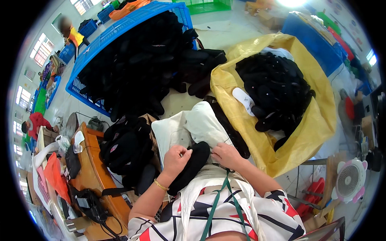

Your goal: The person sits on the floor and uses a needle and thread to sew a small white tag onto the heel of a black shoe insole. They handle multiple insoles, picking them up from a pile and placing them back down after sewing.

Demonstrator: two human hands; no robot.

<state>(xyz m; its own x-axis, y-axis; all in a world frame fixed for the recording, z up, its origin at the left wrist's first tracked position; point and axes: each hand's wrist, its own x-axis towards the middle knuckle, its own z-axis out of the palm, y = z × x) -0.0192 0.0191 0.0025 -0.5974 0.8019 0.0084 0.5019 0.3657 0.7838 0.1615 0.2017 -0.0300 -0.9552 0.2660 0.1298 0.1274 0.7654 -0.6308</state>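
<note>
A black slipper [196, 162], soft and sole-shaped, lies slantwise over my lap on a cream cloth [173, 130]. My left hand [177, 158] grips its left edge, thumb and forefinger pinched together near the upper end. Just to the right, my right hand [227, 156] is closed in a pinch, a little apart from the slipper. A thin dark line shows by its fingertips; what those fingers hold is too small to name.
Black slippers spill from a tipped blue crate [120, 34]. More fill a yellow sack [317, 104], with a white insole [243, 100] on top. Left of me, another black pile [126, 144] sits beside a wooden table [94, 160]. A fan [350, 179] stands at right.
</note>
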